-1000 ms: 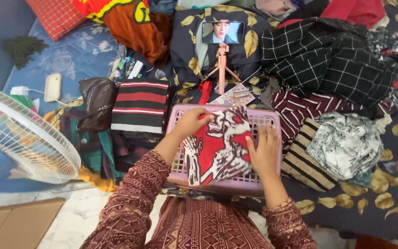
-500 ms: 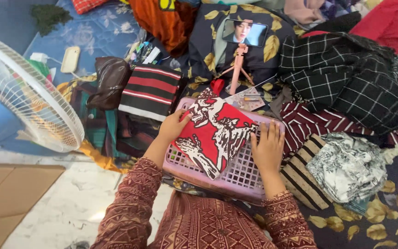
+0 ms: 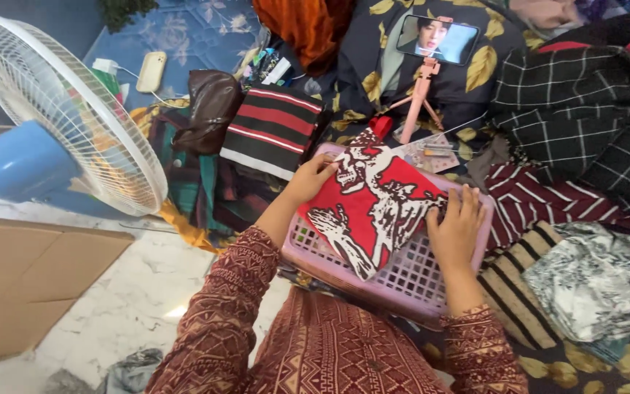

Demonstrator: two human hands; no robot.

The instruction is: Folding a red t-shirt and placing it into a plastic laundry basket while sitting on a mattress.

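A white-caged electric fan [image 3: 74, 109] with a blue body stands left; a phone on a pink tripod [image 3: 423, 91] stands beyond a folded red-and-black striped cloth [image 3: 275, 130].

The person wears a long-sleeved maroon garment printed all over with fine cream geometric bands of diamonds, zigzags and dots, its left sleeve [image 3: 216, 321] running toward eleven o'clock and its right sleeve [image 3: 479, 350] ending at a patterned cuff, with both hands bare and unadorned.
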